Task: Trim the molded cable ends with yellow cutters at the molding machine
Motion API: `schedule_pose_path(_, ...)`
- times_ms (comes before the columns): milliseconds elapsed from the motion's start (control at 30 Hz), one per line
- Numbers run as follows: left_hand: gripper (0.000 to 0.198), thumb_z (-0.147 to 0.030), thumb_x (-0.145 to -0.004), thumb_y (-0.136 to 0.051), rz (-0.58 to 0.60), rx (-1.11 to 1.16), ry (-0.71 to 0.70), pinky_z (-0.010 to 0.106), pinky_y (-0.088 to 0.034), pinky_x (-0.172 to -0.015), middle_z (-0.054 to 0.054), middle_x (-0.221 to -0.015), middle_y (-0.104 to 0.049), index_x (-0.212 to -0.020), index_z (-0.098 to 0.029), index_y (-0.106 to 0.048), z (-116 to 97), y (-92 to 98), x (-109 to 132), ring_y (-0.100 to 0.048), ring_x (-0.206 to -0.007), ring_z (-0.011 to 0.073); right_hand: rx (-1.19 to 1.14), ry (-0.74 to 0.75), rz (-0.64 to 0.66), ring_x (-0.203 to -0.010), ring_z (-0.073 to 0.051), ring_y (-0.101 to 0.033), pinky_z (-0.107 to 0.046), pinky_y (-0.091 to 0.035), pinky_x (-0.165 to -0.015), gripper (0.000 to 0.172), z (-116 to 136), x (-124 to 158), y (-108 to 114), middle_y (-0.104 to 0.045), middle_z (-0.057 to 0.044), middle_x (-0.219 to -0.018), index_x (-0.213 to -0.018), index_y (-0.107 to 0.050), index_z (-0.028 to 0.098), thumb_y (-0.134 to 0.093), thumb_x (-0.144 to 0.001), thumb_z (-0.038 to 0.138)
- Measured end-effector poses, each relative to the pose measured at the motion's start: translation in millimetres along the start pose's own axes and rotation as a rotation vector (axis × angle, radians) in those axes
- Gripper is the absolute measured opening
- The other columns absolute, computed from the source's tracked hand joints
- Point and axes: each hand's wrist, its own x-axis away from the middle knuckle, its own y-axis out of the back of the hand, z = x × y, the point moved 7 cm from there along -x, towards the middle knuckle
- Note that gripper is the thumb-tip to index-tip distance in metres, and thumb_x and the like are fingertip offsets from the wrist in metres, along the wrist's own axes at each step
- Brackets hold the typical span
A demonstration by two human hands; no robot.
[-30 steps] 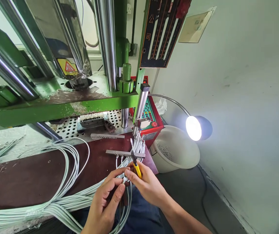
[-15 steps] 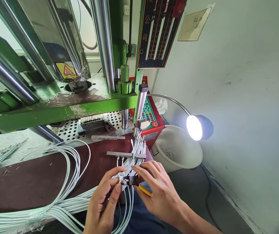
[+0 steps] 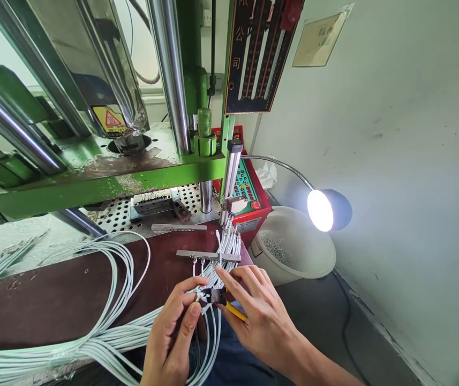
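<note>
My left hand point(image 3: 175, 335) pinches the end of a thin white cable point(image 3: 197, 294) between thumb and forefinger, above the front edge of a dark brown bench. My right hand point(image 3: 259, 316) grips small cutters with yellow handles point(image 3: 222, 301), whose dark jaws touch the cable tip at my left fingertips. Just behind the hands lies a metal bar point(image 3: 208, 256) with several cable ends hanging from it. A thick bundle of white cables point(image 3: 92, 338) loops across the bench to the left.
A green press machine point(image 3: 104, 171) with steel columns stands behind the bench. A red control box point(image 3: 249, 201) sits at its right. A white bucket point(image 3: 297, 249) and a lit gooseneck lamp point(image 3: 328, 210) stand by the grey wall point(image 3: 393, 161).
My right hand turned the cutters from pointing up at the metal bar to lying sideways, jaws now at the cable end in my left fingers. The view shifted slightly.
</note>
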Motion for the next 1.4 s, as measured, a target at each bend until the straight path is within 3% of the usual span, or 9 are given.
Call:
schedule_pose_path(267,0.019,-0.029,-0.093,-0.056,-0.017,0.013,-0.036,0.024,-0.049,-0.061,0.006,-0.124,-0.065,-0.1,-0.024,-0.072,-2,-0.7,-3,-0.057,-0.059,0.0087,-0.126,-0.126,0.104,-0.08,-0.02,-0.057,-0.035,-0.051,-0.075,0.036,-7,4,-11,-0.064,-0.008,-0.089,-0.127,-0.062,0.02,-0.057,-0.094,0.032)
schedule_pose_path(400,0.019,-0.029,-0.094,-0.055,0.002,0.035,-0.054,0.024,-0.05,-0.061,0.007,-0.121,-0.065,-0.093,-0.022,-0.073,-1,0.2,-5,-0.057,-0.059,0.0089,-0.67,-0.325,0.433,-0.071,-0.013,-0.054,-0.024,-0.047,-0.065,0.034,-11,2,-24,-0.062,-0.002,-0.08,-0.109,-0.071,0.017,-0.063,-0.09,0.045)
schedule_pose_path(500,0.019,-0.028,-0.093,-0.056,0.026,0.048,-0.061,0.023,-0.05,-0.06,0.006,-0.112,-0.066,-0.088,-0.022,-0.073,-3,0.5,-6,-0.057,-0.058,0.0084,-1.063,-0.501,0.72,-0.056,-0.009,-0.047,-0.021,-0.043,-0.052,0.051,-8,12,-38,-0.054,0.002,-0.065,-0.093,-0.071,0.011,-0.063,-0.085,0.06)
schedule_pose_path(567,0.02,-0.028,-0.093,-0.056,0.033,0.05,-0.06,0.022,-0.05,-0.059,0.005,-0.106,-0.066,-0.084,-0.022,-0.073,-5,0.9,-7,-0.058,-0.059,0.0092,-1.166,-0.541,0.78,-0.053,-0.009,-0.045,-0.021,-0.041,-0.05,0.055,-5,15,-41,-0.052,0.002,-0.062,-0.09,-0.071,0.01,-0.06,-0.085,0.064)
schedule_pose_path(767,0.018,-0.032,-0.091,-0.06,-0.049,-0.027,-0.047,0.022,-0.051,-0.06,0.007,-0.111,-0.068,-0.096,-0.023,-0.075,-9,3.7,-6,-0.06,-0.064,0.0118,-0.512,-0.316,0.249,-0.082,-0.018,-0.059,-0.032,-0.05,-0.077,0.034,-7,3,-16,-0.064,-0.005,-0.095,-0.121,-0.066,0.022,-0.063,-0.09,0.037)
schedule_pose_path(867,0.024,-0.037,-0.093,-0.058,-0.098,-0.082,-0.049,0.023,-0.055,-0.071,0.005,-0.095,-0.073,-0.1,-0.024,-0.076,-8,4.0,-3,-0.066,-0.075,0.0166,-0.263,-0.21,0.135,-0.082,-0.02,-0.058,-0.037,-0.051,-0.077,0.038,-2,4,-12,-0.064,-0.007,-0.093,-0.126,-0.062,0.023,-0.063,-0.09,0.033)
schedule_pose_path(967,0.027,-0.037,-0.093,-0.057,-0.133,-0.209,-0.106,0.025,-0.056,-0.08,0.006,-0.097,-0.075,-0.105,-0.022,-0.076,-5,7.0,3,-0.07,-0.091,0.0215,-0.101,-0.14,0.032,-0.085,-0.022,-0.056,-0.041,-0.051,-0.079,0.044,1,4,-7,-0.062,-0.008,-0.096,-0.133,-0.056,0.022,-0.062,-0.09,0.028)
schedule_pose_path(1200,0.032,-0.019,-0.095,-0.054,-0.079,-0.483,-0.335,0.031,-0.057,-0.093,0.01,-0.114,-0.074,-0.124,-0.019,-0.066,4,7.7,13,-0.07,-0.106,0.0231,0.007,-0.074,0.0,-0.087,-0.023,-0.056,-0.042,-0.052,-0.079,0.057,0,5,-8,-0.062,-0.009,-0.098,-0.144,-0.044,0.021,-0.06,-0.089,0.022)
schedule_pose_path(1400,0.036,-0.009,-0.092,-0.053,-0.158,-0.633,-0.546,0.026,-0.059,-0.082,0.009,-0.103,-0.072,-0.126,-0.017,-0.061,-11,-0.1,16,-0.071,-0.094,0.0204,-0.026,-0.119,0.032,-0.086,-0.023,-0.056,-0.042,-0.053,-0.08,0.049,2,5,-12,-0.062,-0.009,-0.097,-0.139,-0.048,0.02,-0.058,-0.091,0.021)
